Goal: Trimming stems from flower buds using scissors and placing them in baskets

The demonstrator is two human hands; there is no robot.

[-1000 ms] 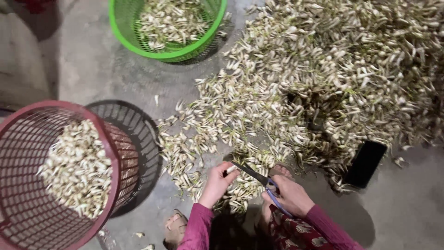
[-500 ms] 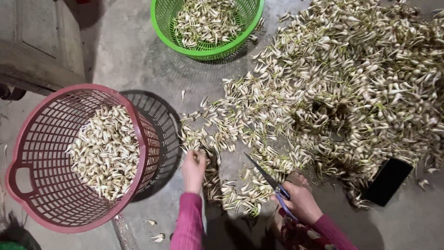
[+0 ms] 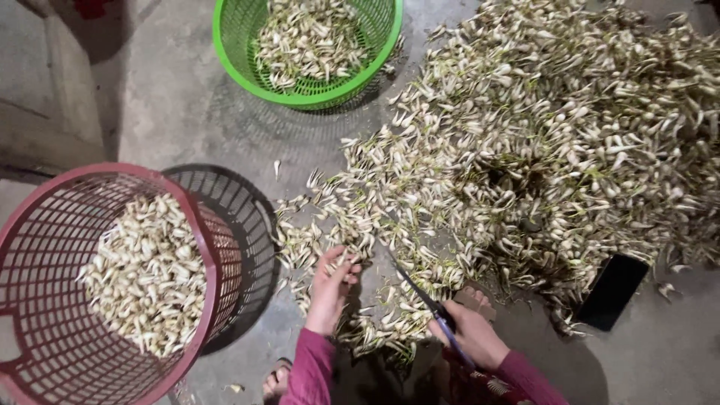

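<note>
A pale sprouted bulb sits pinched in the fingertips of our left hand, lifted just off the near edge of the heap of bulbs that spreads across the concrete floor. The left grip is closed on that one bulb, thumb and fingers bunched around it, with loose bulbs lying directly beneath and around the hand.

Just to the right, our right hand is clenched around the blue handles of a pair of scissors. The dark blades angle up and to the left over the scattered bulbs and end near the left hand without touching it or the held bulb. We cannot tell whether the blades are parted or shut. Both wrists show dark red sleeves.

To the left of the hands stands a red plastic basket, partly filled with trimmed pale bulbs, its wall leaning against a dark basket behind it. At the top of the view, well apart from the hands, a green basket holds more bulbs and sits at the far rim of the heap. A black phone lies flat on the floor at the lower right edge of the heap, near the right hand. A sandalled foot shows at the bottom edge beside the left sleeve.
</note>
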